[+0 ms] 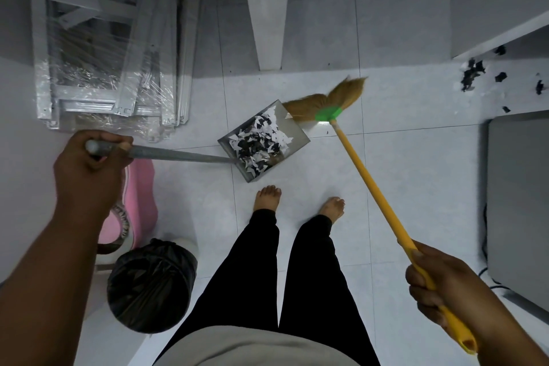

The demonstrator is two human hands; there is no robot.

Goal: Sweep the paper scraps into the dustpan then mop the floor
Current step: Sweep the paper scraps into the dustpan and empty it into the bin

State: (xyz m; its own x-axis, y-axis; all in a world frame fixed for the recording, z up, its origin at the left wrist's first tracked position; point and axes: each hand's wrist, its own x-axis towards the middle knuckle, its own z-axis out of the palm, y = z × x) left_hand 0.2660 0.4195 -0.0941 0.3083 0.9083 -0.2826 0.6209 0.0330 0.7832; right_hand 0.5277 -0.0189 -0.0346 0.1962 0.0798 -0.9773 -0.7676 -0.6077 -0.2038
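Note:
A grey metal dustpan sits on the white tiled floor ahead of my bare feet, holding a heap of black and white paper scraps. My left hand grips the end of its long grey handle. My right hand grips the yellow stick of a broom. The broom's straw head, with a green collar, lies at the dustpan's far right edge. More black scraps lie on the floor at the far right, beside a white ledge.
Plastic-wrapped metal frames lean at the far left. A bin lined with a black bag stands by my left leg, a pink and white object behind it. A grey box with cables sits on the right. A white pillar rises ahead.

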